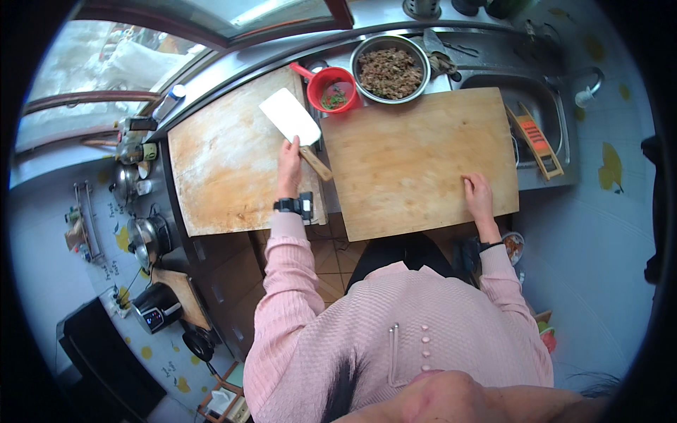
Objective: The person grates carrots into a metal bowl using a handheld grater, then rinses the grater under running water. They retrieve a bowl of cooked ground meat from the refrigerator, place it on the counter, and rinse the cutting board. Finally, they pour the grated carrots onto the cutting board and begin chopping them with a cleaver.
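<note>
My left hand (290, 158) holds a cleaver (292, 117) with a wooden handle near where handle and blade meet; its broad bright blade points to the upper left, over the floury wooden board (211, 180). My right hand (477, 193) rests, fingers curled, on the right part of a second wooden board (407, 169). Whether its fingertips pinch anything small cannot be told. Behind this board stand a steel bowl (390, 71) filled with minced filling and a red plastic ladle (332, 90) with some liquid and green and red bits inside.
A steel sink (545, 116) lies right of the board, with a wooden-framed grater (535, 137) across it and a faucet (592, 90) beyond. Tongs and a cloth (441, 62) lie behind. Pots (148, 238) and a black appliance (156, 308) stand at left, under an open window.
</note>
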The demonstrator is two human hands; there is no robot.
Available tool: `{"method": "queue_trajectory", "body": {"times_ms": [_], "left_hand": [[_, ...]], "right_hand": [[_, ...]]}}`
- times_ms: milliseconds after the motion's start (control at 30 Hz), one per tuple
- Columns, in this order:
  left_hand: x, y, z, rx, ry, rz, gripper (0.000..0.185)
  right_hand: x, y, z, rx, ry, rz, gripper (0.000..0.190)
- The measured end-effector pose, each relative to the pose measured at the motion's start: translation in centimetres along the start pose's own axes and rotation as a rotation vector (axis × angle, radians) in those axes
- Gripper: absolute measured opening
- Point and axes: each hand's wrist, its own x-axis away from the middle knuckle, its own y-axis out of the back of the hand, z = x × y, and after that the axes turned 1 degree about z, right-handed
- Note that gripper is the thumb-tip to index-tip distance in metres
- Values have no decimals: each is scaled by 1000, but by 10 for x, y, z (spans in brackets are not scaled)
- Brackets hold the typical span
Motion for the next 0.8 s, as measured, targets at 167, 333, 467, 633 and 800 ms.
{"method": "queue_trajectory", "body": {"times_ms": [167, 333, 467, 633, 800], "left_hand": [[-63, 12, -7, 20, -33, 7, 24], [-40, -13, -33, 130, -112, 17, 19], [30, -83, -38, 275, -135, 195, 18], [101, -213, -29, 307, -9, 351, 13], [130, -316, -16, 394, -18, 429, 13]], "right_hand": [[-1, -5, 4, 33, -5, -43, 10], [0, -1, 20, 36, -71, -94, 13], [-3, 9, 65, -225, -141, 27, 20], [-27, 23, 129, -774, -156, 310, 35], [-50, 54, 117, -1030, -340, 405, 43]]}}
